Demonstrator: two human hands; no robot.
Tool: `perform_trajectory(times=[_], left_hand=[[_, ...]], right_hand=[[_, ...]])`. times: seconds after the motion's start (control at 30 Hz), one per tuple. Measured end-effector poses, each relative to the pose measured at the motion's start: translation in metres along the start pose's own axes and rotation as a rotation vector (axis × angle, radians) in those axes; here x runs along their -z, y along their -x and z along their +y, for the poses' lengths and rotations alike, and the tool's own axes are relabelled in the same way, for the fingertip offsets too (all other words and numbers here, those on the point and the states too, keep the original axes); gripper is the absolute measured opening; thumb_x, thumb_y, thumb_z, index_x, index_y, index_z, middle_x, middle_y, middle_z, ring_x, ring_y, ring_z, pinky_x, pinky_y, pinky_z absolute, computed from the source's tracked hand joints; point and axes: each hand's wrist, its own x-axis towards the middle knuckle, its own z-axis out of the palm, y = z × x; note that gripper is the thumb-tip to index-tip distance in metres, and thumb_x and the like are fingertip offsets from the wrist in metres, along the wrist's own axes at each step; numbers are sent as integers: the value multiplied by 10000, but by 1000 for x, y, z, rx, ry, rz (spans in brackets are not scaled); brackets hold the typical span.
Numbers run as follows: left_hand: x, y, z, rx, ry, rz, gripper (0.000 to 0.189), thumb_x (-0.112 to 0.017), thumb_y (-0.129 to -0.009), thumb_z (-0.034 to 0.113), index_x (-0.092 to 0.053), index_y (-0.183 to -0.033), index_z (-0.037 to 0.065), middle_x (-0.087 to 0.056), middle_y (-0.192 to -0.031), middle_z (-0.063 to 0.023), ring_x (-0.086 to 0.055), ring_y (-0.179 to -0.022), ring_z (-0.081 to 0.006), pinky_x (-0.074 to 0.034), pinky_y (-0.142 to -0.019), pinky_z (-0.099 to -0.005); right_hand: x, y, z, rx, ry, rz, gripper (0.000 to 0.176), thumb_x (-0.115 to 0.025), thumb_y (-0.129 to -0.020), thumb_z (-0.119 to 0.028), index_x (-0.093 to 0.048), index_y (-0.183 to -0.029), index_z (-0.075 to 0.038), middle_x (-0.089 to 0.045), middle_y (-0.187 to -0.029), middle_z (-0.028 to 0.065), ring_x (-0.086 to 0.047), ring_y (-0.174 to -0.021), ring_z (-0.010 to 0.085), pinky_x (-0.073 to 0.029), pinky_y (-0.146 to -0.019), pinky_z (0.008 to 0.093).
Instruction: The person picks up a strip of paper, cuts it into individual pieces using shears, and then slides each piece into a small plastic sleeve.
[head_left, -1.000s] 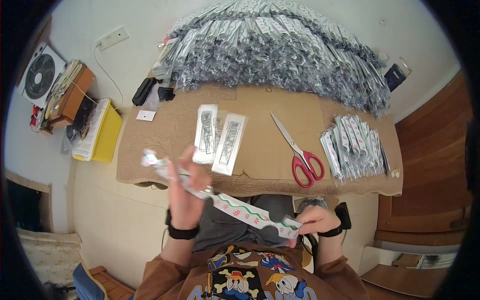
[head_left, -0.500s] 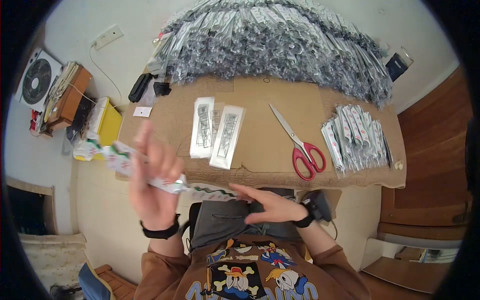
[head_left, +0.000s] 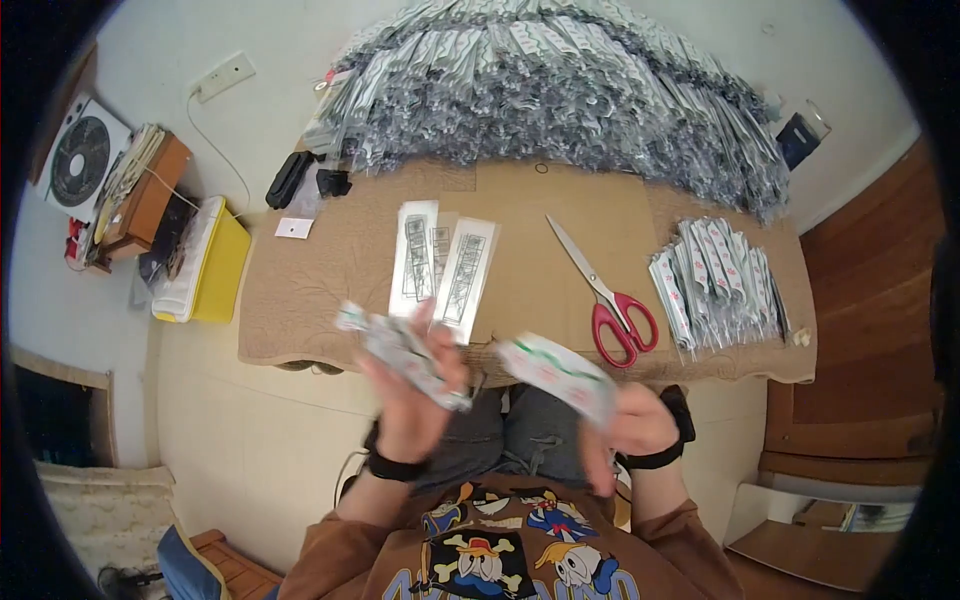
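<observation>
Tablecloth (head_left: 310,290) lies beyond as the left hand (head_left: 404,408) clasps a crinkled packet (head_left: 402,357), the right hand (head_left: 637,425) a patterned strip (head_left: 558,374), best gripped lightly.

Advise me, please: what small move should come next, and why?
Perhaps move the right grip and its patterned strip toward the small pile of similar strips beside the scissors: that held piece looks separate from what the left grip holds.
</observation>
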Motion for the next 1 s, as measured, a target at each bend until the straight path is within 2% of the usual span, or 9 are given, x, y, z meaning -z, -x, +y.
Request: perform_trajectory(times=[0.1,0.23,0.37,0.43,0.53,0.67,0.73,0.83,1.0], left_hand=[[-5,15,-40,45,-325,-27,559,-369,-888,480,-391,-1251,56,-548,-812,-42,-486,-693,-128,-408,-681,-243],[3,21,-32,180,-669,-108,470,-384,-913,363,-402,-1245,32,-538,-703,-30,-492,-667,-140,-409,-711,-248],[14,-2,0,27,-282,-158,405,-388,-921,306,-448,-1193,12,-467,-587,-4,-450,-574,-114,-402,-619,-244],[-1,-6,27,-123,-300,145,400,-369,-927,318,-472,-1165,14,-387,-554,16,-435,-551,-110,-390,-575,-257],[36,-16,65,-61,40,-321,468,-384,-918,365,-404,-1225,12,-438,-594,10,-454,-589,-108,-370,-605,-237],[32,-16,16,61,111,-312,493,-397,-909,387,-364,-1254,36,-490,-666,12,-457,-603,-87,-369,-604,-221],[-36,11,-14,32,-16,239,499,-408,-905,391,-337,-1262,49,-516,-739,9,-420,-564,-51,-359,-562,-196],[2,14,-34,90,-601,-238,476,-410,-904,387,-390,-1225,36,-544,-726,-6,-470,-594,-76,-382,-574,-203],[23,-10,5,-40,-727,-236,423,-412,-905,373,-486,-1149,36,-585,-680,-51,-533,-655,-95,-424,-593,-209]], right_hand=[[-8,-40,15,-319,265,300,303,-441,-910,-233,-559,-893,46,-624,-754,134,-605,-636,175,-491,-576,240],[-1,-39,39,-348,217,288,267,-452,-902,-201,-564,-893,41,-624,-761,120,-612,-655,175,-487,-587,257],[26,7,51,-139,729,158,286,-481,-893,-233,-552,-914,44,-617,-776,101,-601,-672,157,-472,-607,250],[27,30,23,-404,892,77,273,-493,-885,-204,-549,-941,56,-621,-758,96,-598,-656,148,-465,-614,261],[31,54,7,-218,650,8,272,-480,-888,-200,-549,-931,60,-617,-729,95,-599,-626,155,-468,-586,258],[-2,24,-3,57,181,51,242,-427,-896,-142,-551,-855,62,-610,-673,129,-605,-570,214,-475,-510,273],[-17,-20,-2,-131,185,243,266,-406,-909,-164,-546,-843,52,-608,-670,135,-603,-552,216,-479,-494,257],[-5,-51,23,-316,295,323,300,-389,-921,-196,-532,-939,68,-619,-738,145,-617,-637,200,-497,-559,259],[15,-24,30,-377,212,111,384,-418,-915,-226,-436,-1156,73,-620,-872,168,-619,-778,203,-483,-700,271]])
